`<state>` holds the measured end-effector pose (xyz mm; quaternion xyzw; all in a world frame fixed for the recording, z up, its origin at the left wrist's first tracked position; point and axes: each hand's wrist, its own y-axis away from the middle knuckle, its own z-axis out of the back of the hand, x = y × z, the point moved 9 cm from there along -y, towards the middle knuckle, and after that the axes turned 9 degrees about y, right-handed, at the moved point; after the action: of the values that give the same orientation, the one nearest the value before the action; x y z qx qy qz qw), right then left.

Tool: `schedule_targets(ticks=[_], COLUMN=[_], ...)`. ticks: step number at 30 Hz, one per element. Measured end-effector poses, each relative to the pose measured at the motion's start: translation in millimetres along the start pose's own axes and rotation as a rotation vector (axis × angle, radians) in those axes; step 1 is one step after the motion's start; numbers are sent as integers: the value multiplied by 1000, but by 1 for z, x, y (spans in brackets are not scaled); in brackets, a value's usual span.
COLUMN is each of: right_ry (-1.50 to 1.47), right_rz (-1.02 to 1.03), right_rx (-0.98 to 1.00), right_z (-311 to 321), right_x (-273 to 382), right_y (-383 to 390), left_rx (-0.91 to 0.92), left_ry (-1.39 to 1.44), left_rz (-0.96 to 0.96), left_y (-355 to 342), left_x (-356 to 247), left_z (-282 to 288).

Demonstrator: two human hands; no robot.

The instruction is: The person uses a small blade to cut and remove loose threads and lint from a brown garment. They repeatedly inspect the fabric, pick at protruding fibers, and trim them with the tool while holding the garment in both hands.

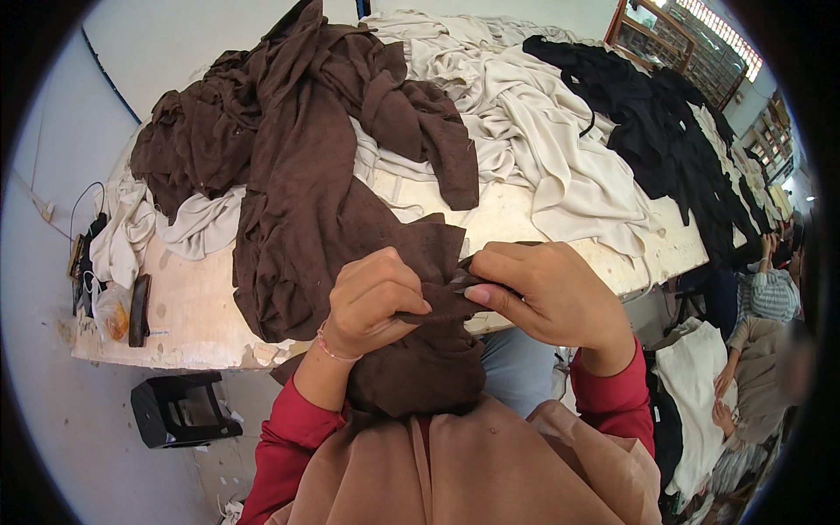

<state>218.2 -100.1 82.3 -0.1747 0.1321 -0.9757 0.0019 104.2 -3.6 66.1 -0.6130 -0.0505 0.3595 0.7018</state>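
A dark brown garment trails from the table down over my lap, and one edge of it is stretched between my two hands. My left hand is closed, pinching that edge. Close to it, my right hand is closed too, its thumb and forefinger pressed around a small metal-tipped tool set against the cloth. Most of the tool is hidden by the fingers, so its exact kind is unclear. More brown cloth is bunched beneath my hands.
Cream garments and black garments are heaped across the pale wooden table. A dark narrow block and a plastic bag lie at its left end. A black plastic stool is below. Other people work at right.
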Motion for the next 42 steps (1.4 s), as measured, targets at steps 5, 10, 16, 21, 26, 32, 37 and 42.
schedule_targets(ticks=[5,10,16,21,26,32,37,42], right_ry=[2,-6,-247,-674,-948,-1086,-830,-795], right_rz=[29,9,-9,15,-358,-283,26,-41], right_rx=[37,22,-97,-172,-220,-201,-5,273], right_z=[2,-1,10,-4,-57,-114,-163,-178], right_x=[5,3,-30,-73,-110,-82,16,32], right_y=[-3,-2,7,12,17,-7,-6,-7], left_rx=[30,52,-2,-173,-256,-588,-1146,-1130], left_ry=[-27,-63,-112,-149,-65,-193,-397,-435], left_rz=[-6,-29,-6,47,398,442,299,215], left_y=[-2,-3,2,8,16,12,31,24], left_x=[-2,-5,-2,1,29,24,-3,-14], left_z=[-1,-3,4,20,28,84,187,209])
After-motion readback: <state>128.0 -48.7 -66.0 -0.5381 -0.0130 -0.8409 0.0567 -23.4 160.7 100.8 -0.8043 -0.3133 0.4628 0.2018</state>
